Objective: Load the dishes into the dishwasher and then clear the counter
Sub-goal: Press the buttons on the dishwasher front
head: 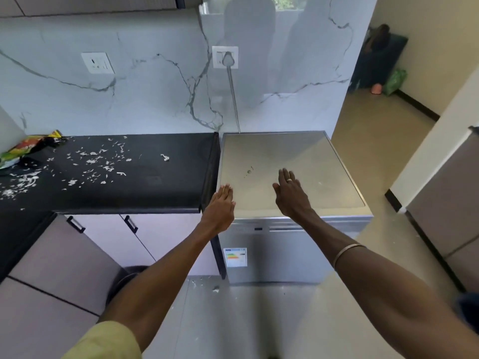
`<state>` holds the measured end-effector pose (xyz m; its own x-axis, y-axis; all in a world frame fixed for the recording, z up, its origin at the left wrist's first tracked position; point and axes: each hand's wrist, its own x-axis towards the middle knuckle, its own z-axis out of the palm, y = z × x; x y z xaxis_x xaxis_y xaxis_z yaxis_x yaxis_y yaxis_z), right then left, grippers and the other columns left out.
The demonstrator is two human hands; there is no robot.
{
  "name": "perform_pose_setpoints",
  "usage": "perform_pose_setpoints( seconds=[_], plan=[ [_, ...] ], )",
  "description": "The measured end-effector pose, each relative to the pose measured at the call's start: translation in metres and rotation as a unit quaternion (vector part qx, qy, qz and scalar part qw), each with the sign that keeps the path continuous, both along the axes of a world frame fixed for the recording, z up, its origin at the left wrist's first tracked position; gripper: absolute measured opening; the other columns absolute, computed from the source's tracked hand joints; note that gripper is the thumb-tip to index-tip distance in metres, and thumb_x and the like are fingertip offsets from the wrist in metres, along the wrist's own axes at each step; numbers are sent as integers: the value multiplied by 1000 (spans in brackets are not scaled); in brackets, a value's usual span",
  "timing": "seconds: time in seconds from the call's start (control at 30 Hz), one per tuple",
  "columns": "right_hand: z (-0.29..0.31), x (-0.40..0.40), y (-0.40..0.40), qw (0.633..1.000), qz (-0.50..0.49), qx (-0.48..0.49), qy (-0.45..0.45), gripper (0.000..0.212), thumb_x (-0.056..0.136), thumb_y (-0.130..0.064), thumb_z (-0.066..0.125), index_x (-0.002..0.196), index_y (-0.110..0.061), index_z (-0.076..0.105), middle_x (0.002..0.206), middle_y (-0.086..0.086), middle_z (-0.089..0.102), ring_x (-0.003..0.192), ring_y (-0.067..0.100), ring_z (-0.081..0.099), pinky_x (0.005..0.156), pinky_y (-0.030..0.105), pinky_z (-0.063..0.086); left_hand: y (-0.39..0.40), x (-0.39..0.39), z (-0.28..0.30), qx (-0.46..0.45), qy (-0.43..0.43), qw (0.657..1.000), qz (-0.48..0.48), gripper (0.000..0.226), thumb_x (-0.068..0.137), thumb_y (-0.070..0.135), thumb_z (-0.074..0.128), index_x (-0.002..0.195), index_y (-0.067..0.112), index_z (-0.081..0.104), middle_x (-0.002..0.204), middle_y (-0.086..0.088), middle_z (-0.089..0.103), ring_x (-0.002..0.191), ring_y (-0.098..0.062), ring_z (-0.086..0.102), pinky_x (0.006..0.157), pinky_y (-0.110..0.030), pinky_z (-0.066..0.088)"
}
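A steel dishwasher (280,252) stands closed to the right of a black counter (145,187). Its flat grey top (324,161) is bare except for a small smudge. Both my hands reach out over that top with straight fingers. My left hand (220,208) hovers at its front left corner, by the gap to the counter. My right hand (291,193), wearing a ring, is over the middle front. Neither hand holds anything. No dishes are in view. White scraps (96,161) lie scattered over the counter.
A colourful snack wrapper (23,149) lies at the counter's far left. A power cord (233,99) runs from a wall socket down behind the dishwasher. Cabinet doors with black handles sit under the counter. Scraps lie on the floor (215,288). A fridge (451,203) stands right.
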<state>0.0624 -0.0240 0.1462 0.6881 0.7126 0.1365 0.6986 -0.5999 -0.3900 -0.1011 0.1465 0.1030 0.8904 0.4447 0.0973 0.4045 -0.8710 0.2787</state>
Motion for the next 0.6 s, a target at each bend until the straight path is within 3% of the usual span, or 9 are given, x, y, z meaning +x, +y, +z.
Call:
perform_pose_setpoints(
  seconds=[0.3,0.6],
  plan=[
    [-52,-80,-46,999,-3,-33,32,54,107,-22,28,155,-2,12,163,13,8,152,27,3,122,41,8,-25,-71,-43,-9,15,1000,-4,56,106,21,35,153,1,13,163,-14,7,151,-28,4,123,-41,12],
    [-98,-81,-52,999,14,-35,31,61,104,-22,41,155,-2,15,163,12,11,152,27,5,122,39,13,-33,-79,-88,-29,7,999,13,69,100,20,50,154,0,12,162,-15,6,151,-31,5,121,-38,11]
  ],
)
